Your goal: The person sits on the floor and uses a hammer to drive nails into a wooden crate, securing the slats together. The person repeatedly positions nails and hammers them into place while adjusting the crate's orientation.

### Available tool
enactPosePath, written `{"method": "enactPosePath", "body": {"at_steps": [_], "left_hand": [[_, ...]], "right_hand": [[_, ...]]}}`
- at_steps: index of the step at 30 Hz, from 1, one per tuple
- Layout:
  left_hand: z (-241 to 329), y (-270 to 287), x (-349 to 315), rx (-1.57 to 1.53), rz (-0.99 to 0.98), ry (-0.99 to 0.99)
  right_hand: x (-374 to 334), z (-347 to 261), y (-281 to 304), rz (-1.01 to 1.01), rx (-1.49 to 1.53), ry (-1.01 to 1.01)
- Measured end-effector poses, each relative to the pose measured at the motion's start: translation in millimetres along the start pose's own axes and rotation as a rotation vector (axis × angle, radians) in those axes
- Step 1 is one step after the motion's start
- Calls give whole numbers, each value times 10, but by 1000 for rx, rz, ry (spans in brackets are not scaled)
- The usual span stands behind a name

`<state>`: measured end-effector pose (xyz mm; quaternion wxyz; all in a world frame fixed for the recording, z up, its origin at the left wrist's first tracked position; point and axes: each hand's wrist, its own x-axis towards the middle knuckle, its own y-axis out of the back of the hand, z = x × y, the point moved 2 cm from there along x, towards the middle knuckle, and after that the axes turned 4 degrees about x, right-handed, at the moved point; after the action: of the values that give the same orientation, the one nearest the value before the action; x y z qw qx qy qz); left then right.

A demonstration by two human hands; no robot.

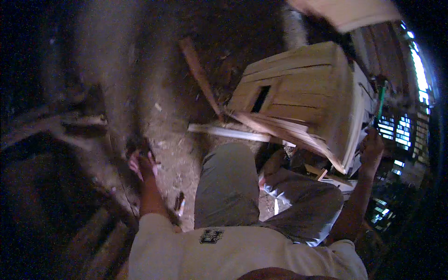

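A box-like piece made of wooden boards [298, 84] stands tilted ahead and to the right, a dark rectangular slot in one face. Beside its right edge is my right hand [372, 147], with the fingers curled. A thin green stick-like thing [381, 100] rises just above this hand; whether the fingers grip it is unclear. My left hand [142, 164] reaches low over the dirt ground on the left. Motion smears its fingers, and a dark patch lies against them, so what it touches cannot be made out.
A pale wooden strip [228, 132] and a reddish board [200, 74] lie by the box. Another person's arm [350, 11] comes in at the top right. Timber pieces [100, 240] lie at the lower left. A slatted wall [396, 130] lets light through on the right.
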<state>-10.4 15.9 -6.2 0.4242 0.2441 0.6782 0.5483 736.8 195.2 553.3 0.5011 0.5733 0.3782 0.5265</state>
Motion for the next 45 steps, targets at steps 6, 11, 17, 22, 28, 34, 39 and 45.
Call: {"method": "enactPosePath", "body": {"at_steps": [6,11,17,22,28,34,39,45], "left_hand": [[54,-110,39,162,222,-17],[-255,-561,405,287,437,-36],[-210,-58,428,296,-58,-80],[742,690,161,254,-161,117],[927,1642,755,-132,666,77],[3180,4547,-287,-932,577,-582],[4489,5095,-1158,-844,592,-1088],[5054,4829,-1603,-532,690,-1219]], "right_hand": [[-1056,-586,299,142,702,-433],[-1143,-901,325,143,436,-409],[-723,-612,-246,-1,162,-232],[-677,-411,-720,-211,-80,-1],[-434,-837,-230,-5,161,158],[-465,-895,-215,-55,247,57],[-414,-849,-201,67,377,52],[-414,-819,-186,23,353,32]]}}
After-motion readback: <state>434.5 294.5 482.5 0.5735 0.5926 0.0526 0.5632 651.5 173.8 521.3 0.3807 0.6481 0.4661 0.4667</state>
